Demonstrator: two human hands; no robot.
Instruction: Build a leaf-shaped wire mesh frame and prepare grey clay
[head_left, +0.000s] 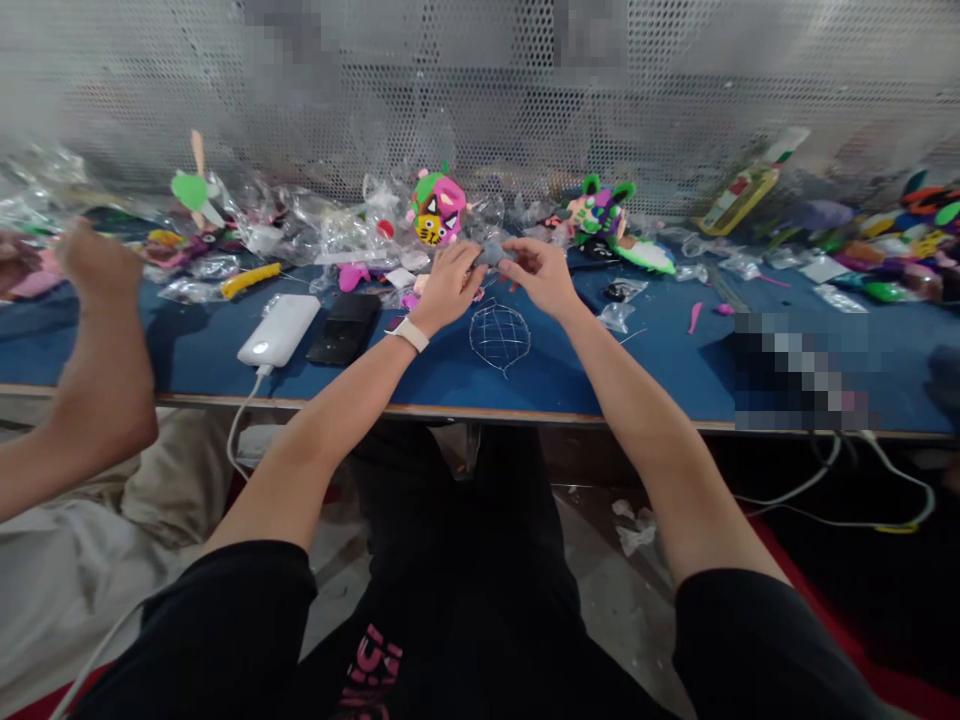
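Note:
Between my two hands is a small lump of grey modelling clay (492, 254). My left hand (448, 284), with a pale band at its wrist, has its fingers closed on the lump's left side. The fingers of my right hand (541, 274) pinch it from the right. Just below them on the blue table lies a rounded frame of thin wire (500, 337), bent into a grid with a twisted tail toward me. Behind my hands sits a colourful clay head (438, 208) in pink, green and yellow with a cat-like face.
A white power bank (279, 331) with a cable and a black phone (344, 328) lie left. Clay figures (600, 212), plastic wrappers and a yellow bottle (741, 195) line the mesh wall. Another person's arm (101, 330) reaches in at left.

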